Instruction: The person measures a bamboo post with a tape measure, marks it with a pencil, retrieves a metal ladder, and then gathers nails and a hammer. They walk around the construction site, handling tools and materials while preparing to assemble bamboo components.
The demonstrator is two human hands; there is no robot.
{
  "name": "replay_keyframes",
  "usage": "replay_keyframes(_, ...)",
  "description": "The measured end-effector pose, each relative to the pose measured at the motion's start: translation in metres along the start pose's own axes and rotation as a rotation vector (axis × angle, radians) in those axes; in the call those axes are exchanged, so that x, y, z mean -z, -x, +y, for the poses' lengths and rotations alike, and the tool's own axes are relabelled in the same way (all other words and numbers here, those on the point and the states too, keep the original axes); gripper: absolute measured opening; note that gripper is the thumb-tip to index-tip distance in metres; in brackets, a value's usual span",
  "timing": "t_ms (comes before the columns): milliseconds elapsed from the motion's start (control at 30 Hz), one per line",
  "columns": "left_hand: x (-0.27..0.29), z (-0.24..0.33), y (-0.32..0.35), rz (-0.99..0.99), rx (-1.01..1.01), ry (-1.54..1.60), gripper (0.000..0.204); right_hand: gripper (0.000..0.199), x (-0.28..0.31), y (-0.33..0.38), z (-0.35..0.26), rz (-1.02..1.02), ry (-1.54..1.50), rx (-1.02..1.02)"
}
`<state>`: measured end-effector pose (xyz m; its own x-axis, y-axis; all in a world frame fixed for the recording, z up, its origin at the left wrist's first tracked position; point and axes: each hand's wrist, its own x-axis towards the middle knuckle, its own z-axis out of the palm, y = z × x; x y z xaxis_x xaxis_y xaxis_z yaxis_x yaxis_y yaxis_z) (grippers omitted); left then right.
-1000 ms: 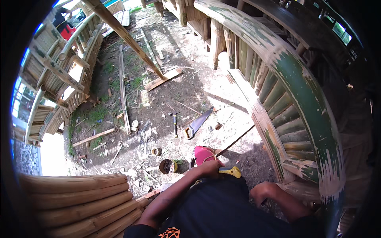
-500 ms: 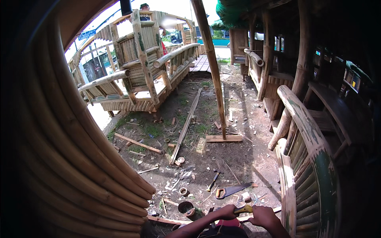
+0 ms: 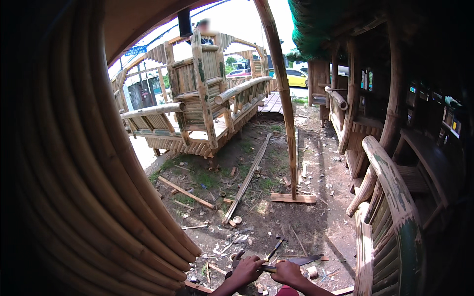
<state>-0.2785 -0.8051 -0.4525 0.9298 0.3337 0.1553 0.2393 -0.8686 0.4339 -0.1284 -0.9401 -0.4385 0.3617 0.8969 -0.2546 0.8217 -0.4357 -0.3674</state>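
Note:
Low in the head view, both my hands are closed on a claw hammer with a yellow and dark handle. My left hand wraps it close to the metal head, which pokes out on the left. My right hand grips toward the handle's other end. On the ground just beyond lies a second hammer, its lower end partly covered by my hands. Beside it rests a handsaw; only its blade shows past my right hand. A short pale block sits to the right of the saw.
Curved bamboo poles fill the left side. A slanting post stands on a short board. Long strips and scraps litter the dirt. Bamboo railing borders the right; a bamboo hut with a person behind stands far left.
My hands have moved up and left with the hammer, and my left hand now shows on it near the head. The view has shifted, and a yellow car appears in the background.

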Motion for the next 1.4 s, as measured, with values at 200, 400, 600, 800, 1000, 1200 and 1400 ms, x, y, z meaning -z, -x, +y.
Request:
replay_keyframes(200, 0.013, -0.057, -0.009, 0.115, 0.397, 0.202, 0.031, 0.04, 0.03, -0.064, 0.043, -0.101, -0.052, -0.061)
replay_keyframes(400, 0.003, -0.07, -0.115, 0.168, 0.387, 0.322, 0.03, 0.037, 0.124, -0.104, 0.09, -0.056, -0.089, -0.145)
replay_keyframes(600, -0.001, -0.063, -0.214, 0.254, 0.38, 0.414, 0.026, 0.04, 0.201, -0.13, 0.138, 0.11, -0.077, -0.128)
replay_keyframes(800, -0.004, -0.065, -0.247, 0.241, 0.392, 0.468, 0.027, 0.041, 0.23, -0.142, 0.161, 0.208, -0.092, -0.19)
replay_keyframes(1000, -0.009, -0.098, -0.253, 0.192, 0.442, 0.531, 0.026, 0.035, 0.234, -0.14, 0.17, 0.131, -0.178, -0.301)
replay_keyframes(1200, -0.023, -0.122, -0.271, 0.449, 0.534, 0.821, 0.024, 0.038, 0.227, -0.163, 0.163, 0.131, -0.297, -0.245)
replay_keyframes(1400, 0.003, -0.143, -0.303, 0.386, 0.528, 1.189, 0.041, 0.041, 0.246, -0.192, 0.149, 0.082, -0.502, -0.189)
